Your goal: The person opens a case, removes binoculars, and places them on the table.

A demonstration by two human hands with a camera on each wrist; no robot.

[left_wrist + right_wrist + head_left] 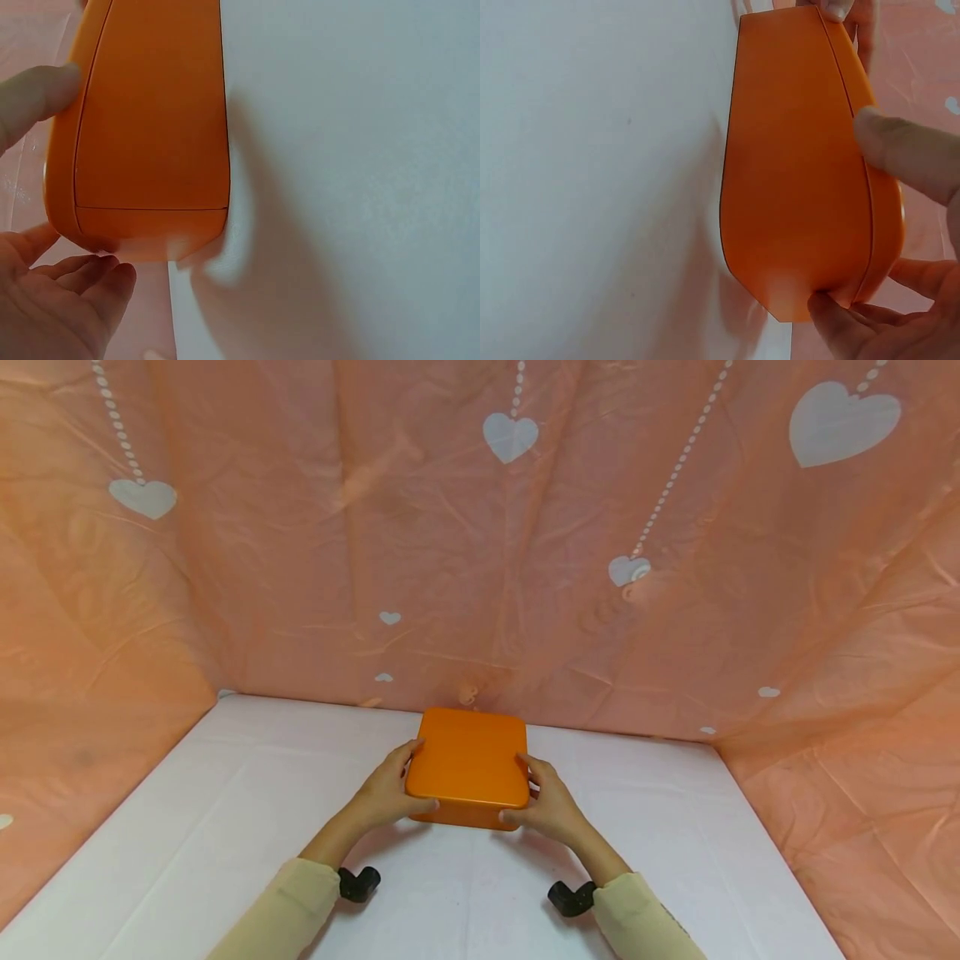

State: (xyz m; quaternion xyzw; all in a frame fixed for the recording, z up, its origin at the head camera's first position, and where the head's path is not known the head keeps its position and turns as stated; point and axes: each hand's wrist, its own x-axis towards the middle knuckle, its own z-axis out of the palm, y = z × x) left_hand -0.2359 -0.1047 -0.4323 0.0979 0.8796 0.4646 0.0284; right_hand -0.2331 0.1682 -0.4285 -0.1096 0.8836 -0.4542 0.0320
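An orange square box (pixel 468 758) with rounded corners lies toward the far side of the white table, its smooth top facing up. A thin seam runs round the box just below the top, plain in the right wrist view on the box (pixel 799 150). On the left side, my left hand (pixel 387 789) grips it, thumb on the near edge and fingers along the side. My right hand (pixel 550 802) holds the opposite side in the same manner. In the left wrist view, the left thumb touches the rim of the box (pixel 150 112). Its contents are hidden.
The white tabletop (pixel 465 902) ends at a peach cloth backdrop (pixel 450 527) printed with pale hearts, just behind the box. Similar cloth hangs at the left and right. A black angled piece (pixel 360 884) sits at the left wrist, another black piece (pixel 572 898) at the right.
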